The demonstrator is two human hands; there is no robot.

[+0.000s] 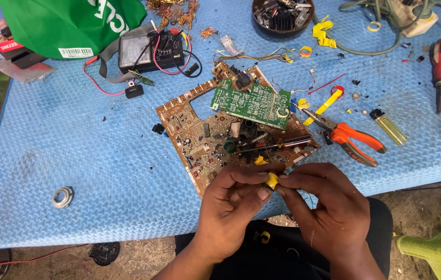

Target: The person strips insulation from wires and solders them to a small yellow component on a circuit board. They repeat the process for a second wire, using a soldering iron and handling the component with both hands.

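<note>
Blue foam mat (75, 135) covers table; brown circuit board (205, 137) at centre w/ green board (251, 103) on top (orange pliers (352, 137) just right). Left hand (231, 207) + right hand (324, 202) at near edge, fingertips pinched shut on small yellow part (272, 180) btwn them

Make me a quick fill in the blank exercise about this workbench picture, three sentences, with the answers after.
1. Both hands, left hand and right hand, pinch a small ____ part between their fingertips.
2. The pliers right of the brown circuit board have ____ handles.
3. The smaller board lying on top of the brown one is ____.

Answers: yellow; orange; green
</note>
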